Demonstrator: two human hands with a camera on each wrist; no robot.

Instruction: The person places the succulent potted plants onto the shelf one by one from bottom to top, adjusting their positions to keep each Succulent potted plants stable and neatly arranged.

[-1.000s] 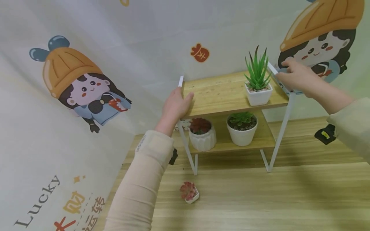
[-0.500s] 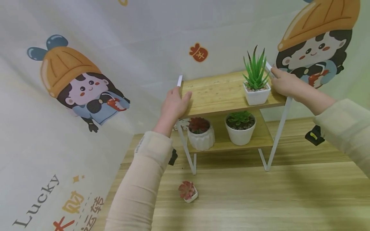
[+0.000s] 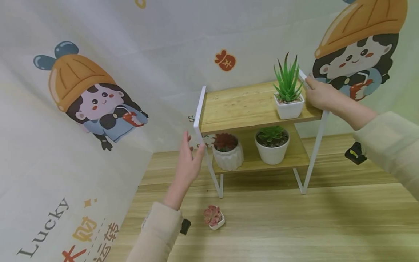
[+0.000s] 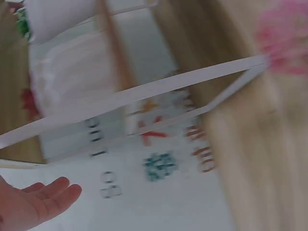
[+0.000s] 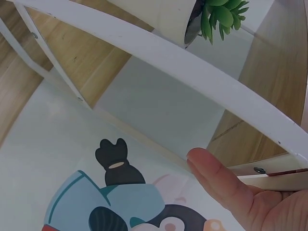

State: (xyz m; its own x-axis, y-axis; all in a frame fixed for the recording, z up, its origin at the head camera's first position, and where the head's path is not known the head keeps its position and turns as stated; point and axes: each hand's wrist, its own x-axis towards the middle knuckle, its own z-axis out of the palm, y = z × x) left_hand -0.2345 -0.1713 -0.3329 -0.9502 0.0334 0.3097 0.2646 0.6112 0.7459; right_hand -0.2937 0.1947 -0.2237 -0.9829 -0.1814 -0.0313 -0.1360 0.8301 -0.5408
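Note:
A two-tier wooden shelf [image 3: 237, 109] with a white metal frame stands against the back wall. My left hand [image 3: 188, 163], fingers extended, is off the shelf, just beside its left leg; the left wrist view shows the fingers [image 4: 57, 195] below the white frame, holding nothing. My right hand [image 3: 322, 95] grips the top right end of the shelf, where the right wrist view shows one finger [image 5: 216, 178] outside the frame. An aloe-like plant in a square white pot [image 3: 290, 110] stands on the top board near that hand.
On the lower board sit a red succulent in a ribbed white pot [image 3: 229, 159] and a green succulent in a round white pot [image 3: 273, 153]. A small pink succulent [image 3: 213, 216] is on the wooden surface in front. Cartoon-printed cloth [image 3: 173, 43] hangs behind and at left.
My right hand has come down onto the shelf's right end. The left hand has let go of the top left corner and dropped down and left. The shelf looks slightly shifted left.

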